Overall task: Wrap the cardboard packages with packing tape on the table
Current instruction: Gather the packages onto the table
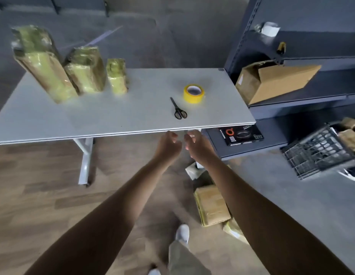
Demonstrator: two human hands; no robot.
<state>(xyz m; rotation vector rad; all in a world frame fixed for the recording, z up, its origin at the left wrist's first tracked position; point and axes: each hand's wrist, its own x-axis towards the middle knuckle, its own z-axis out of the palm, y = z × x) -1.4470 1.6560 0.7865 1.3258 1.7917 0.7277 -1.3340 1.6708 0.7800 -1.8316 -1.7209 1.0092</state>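
Just short of the pale grey table point(113, 116), my left hand point(168, 144) and right hand point(196, 145) hover, fingers loosely curled, empty; yellow tape roll point(194, 93) and black scissors point(179, 111) lie on it.

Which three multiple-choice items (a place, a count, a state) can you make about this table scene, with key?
1. Where do the scissors lie? A. front-left of the tape roll B. on it C. behind it
2. How many wrapped packages stand on the table? A. two B. three C. five
3. The left hand and right hand: A. grip tape B. cut C. hold nothing
Key: 1A, scissors lie nearer the person, leftward; 2B, three stand in a row; 3C, both hover empty below the table edge.
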